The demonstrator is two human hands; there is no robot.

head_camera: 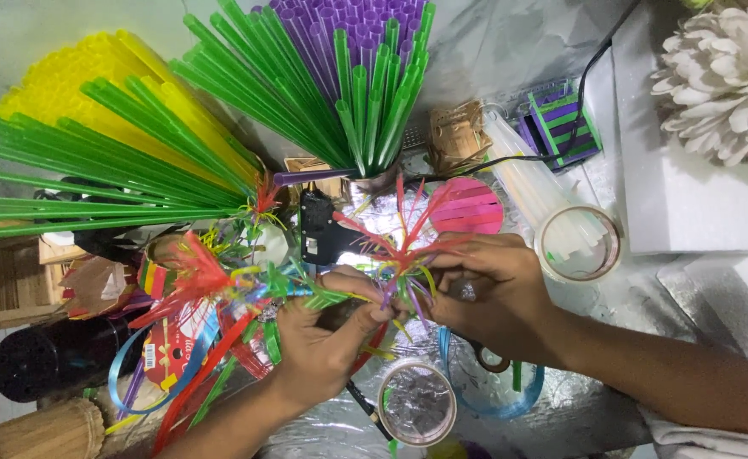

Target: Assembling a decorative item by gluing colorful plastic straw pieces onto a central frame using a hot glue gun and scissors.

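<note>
Both my hands meet over the middle of a foil-covered table (586, 408). My left hand (323, 336) pinches the stem of a small straw flower (404, 246) with red, pink, purple and yellow cut strips that fan upward. My right hand (484, 293) grips the same flower from the right, fingers curled around its base. A bundle of finished straw flowers (212, 280) in red, green and blue lies just left of my left hand. A black glue gun (319, 229) stands right behind my hands.
Containers of green straws (323, 93), purple straws (348, 25) and yellow straws (85, 85) fan out at the back. A roll of clear tape (580, 245), glue sticks (531, 183), a pink disc (467, 206), a round lid (416, 402), white foam board (688, 204) and a white paper flower (722, 76) surround the work spot.
</note>
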